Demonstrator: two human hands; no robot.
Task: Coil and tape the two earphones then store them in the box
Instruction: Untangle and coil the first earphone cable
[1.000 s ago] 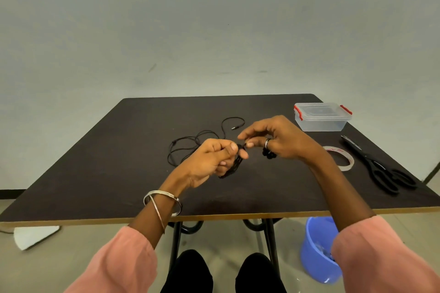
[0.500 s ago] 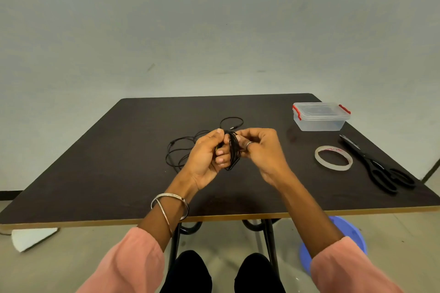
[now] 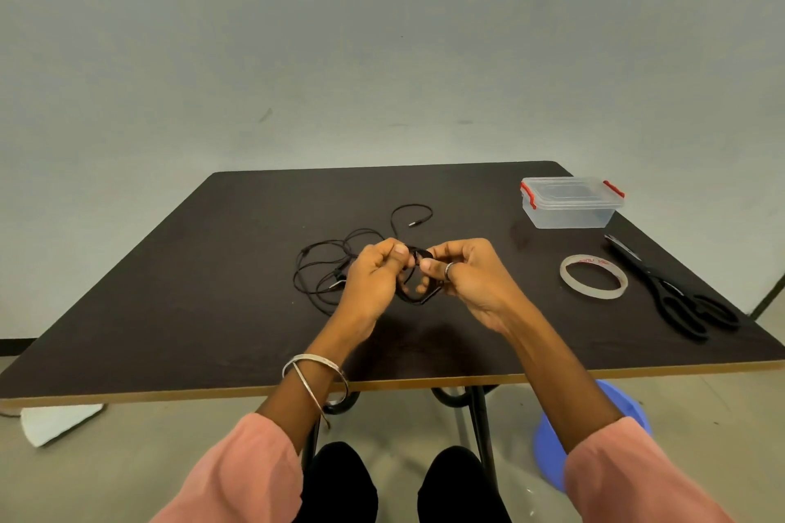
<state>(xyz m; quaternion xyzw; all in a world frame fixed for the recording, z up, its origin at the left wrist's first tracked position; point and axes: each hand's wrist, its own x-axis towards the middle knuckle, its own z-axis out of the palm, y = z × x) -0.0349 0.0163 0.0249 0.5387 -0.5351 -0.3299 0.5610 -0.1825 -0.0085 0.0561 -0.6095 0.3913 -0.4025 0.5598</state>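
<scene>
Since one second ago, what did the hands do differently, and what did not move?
The right hand came back from beside the tape roll to meet the left hand; both now grip the coiled earphone between them. The loose earphone, tape roll, scissors and closed box stayed put on the table.

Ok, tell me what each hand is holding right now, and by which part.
Both hands hold one coiled black earphone. The left hand pinches the coil's left side, the right hand its right side. The other earphone lies loose on the table, unheld.
</scene>
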